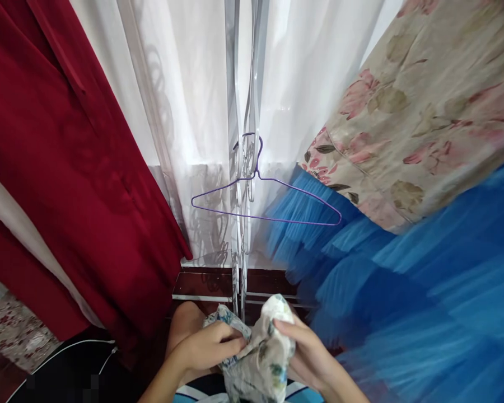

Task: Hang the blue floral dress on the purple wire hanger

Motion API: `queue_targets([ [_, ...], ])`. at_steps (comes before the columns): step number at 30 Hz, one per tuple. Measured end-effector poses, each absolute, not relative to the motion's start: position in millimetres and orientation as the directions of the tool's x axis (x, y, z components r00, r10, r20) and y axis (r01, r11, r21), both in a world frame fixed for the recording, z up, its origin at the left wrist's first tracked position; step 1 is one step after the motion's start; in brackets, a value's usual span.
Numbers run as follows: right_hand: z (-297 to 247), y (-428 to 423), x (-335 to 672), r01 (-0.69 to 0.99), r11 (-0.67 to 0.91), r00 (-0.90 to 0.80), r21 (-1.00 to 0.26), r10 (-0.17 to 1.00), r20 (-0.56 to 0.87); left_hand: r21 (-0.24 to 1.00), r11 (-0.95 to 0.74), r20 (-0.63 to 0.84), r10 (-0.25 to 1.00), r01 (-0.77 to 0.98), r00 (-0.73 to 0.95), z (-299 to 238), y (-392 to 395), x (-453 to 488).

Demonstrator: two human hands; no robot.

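A white cloth garment with blue and green print lies bunched over my lap at the bottom of the view. My left hand is closed on its left part, with the fingers curled into the folds. On the other side, my right hand grips a raised, rounded fold, the thumb pressed on its front. Which part of the garment each hand holds, I cannot tell. Beyond my hands, a purple wire hanger hangs bare from a white metal stand.
Red cloth hangs at the left. A floral beige garment and blue tulle hang at the right, close to my right arm. White curtains are behind the stand. A black round item with white edging is at lower left.
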State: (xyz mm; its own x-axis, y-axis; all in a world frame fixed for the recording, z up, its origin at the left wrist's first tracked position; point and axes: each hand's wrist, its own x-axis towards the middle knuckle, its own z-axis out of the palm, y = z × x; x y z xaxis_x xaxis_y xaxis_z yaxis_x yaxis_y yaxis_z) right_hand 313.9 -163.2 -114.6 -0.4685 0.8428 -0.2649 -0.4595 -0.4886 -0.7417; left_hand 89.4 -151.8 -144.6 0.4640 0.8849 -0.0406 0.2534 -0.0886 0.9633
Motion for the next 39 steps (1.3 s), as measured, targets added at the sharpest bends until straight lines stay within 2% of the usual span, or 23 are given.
queue_targets([
  [3,-91.3,-150.9,338.5,-0.382,-0.458,-0.41,-0.803,0.863,-0.297,0.861,-0.214,-0.1,0.818,0.461,0.566,-122.6,-149.0,73.5],
  [6,-62.7,-141.1,364.0,-0.172,-0.376,-0.492,-0.911,0.834,-0.251,0.719,-0.32,-0.009,0.883,0.617,0.468,-90.3,-142.7,52.4],
  [7,-53.3,-138.1,372.4,-0.066,-0.298,-0.538,-0.952,0.815,-0.217,0.678,-0.355,0.019,0.884,0.644,0.467,-79.7,-140.8,44.5],
  [9,-37.3,-131.0,388.1,0.175,-0.028,-0.576,-0.984,0.808,-0.125,0.614,-0.434,0.062,0.859,0.659,0.507,-60.0,-137.9,27.6],
  [10,-31.5,-126.7,395.1,0.301,0.139,-0.564,-0.944,0.824,-0.058,0.582,-0.473,0.082,0.844,0.661,0.531,-51.1,-136.8,18.6],
  [12,-25.4,-116.4,407.0,0.494,0.433,-0.533,-0.754,0.836,0.13,0.5,-0.527,0.119,0.828,0.687,0.548,-36.0,-135.0,0.5],
  [14,-26.3,-104.2,414.9,0.561,0.613,-0.567,-0.557,0.775,0.281,0.395,-0.548,0.137,0.829,0.737,0.542,-25.8,-131.1,-16.7],
  [16,-30.7,-90.5,417.0,0.548,0.707,-0.616,-0.446,0.702,0.357,0.293,-0.558,0.145,0.828,0.776,0.541,-21.0,-121.6,-31.9],
  [18,-33.9,-75.0,412.3,0.56,0.732,-0.615,-0.389,0.681,0.397,0.217,-0.544,0.165,0.839,0.811,0.518,-20.6,-103.8,-45.3],
  [21,-30.6,-48.0,394.5,0.636,0.671,-0.537,-0.381,0.74,0.406,0.167,-0.452,0.27,0.876,0.876,0.4,-22.0,-64.7,-60.2],
  [24,-21.8,-21.7,374.4,0.686,0.587,-0.452,-0.431,0.807,0.38,0.183,-0.341,0.376,0.891,0.922,0.255,-16.8,-24.1,-62.2],
  [26,-18.4,-10.0,365.7,0.706,0.558,-0.415,-0.437,0.825,0.383,0.212,-0.289,0.394,0.899,0.933,0.189,-8.3,-3.5,-54.4],
  [32,-25.2,-10.9,361.4,0.72,0.523,-0.356,-0.456,0.843,0.403,0.237,-0.235,0.372,0.918,0.943,0.135,10.4,24.0,-18.3],
  [36,-28.0,-19.1,358.4,0.702,0.509,-0.272,-0.498,0.838,0.472,0.263,-0.169,0.275,0.957,0.95,0.095,0.9,29.9,-11.1],
  [39,-28.7,-23.5,352.5,0.722,0.481,-0.237,-0.497,0.847,0.476,0.267,-0.162,0.256,0.962,0.95,0.092,-7.3,25.2,-13.7],
])
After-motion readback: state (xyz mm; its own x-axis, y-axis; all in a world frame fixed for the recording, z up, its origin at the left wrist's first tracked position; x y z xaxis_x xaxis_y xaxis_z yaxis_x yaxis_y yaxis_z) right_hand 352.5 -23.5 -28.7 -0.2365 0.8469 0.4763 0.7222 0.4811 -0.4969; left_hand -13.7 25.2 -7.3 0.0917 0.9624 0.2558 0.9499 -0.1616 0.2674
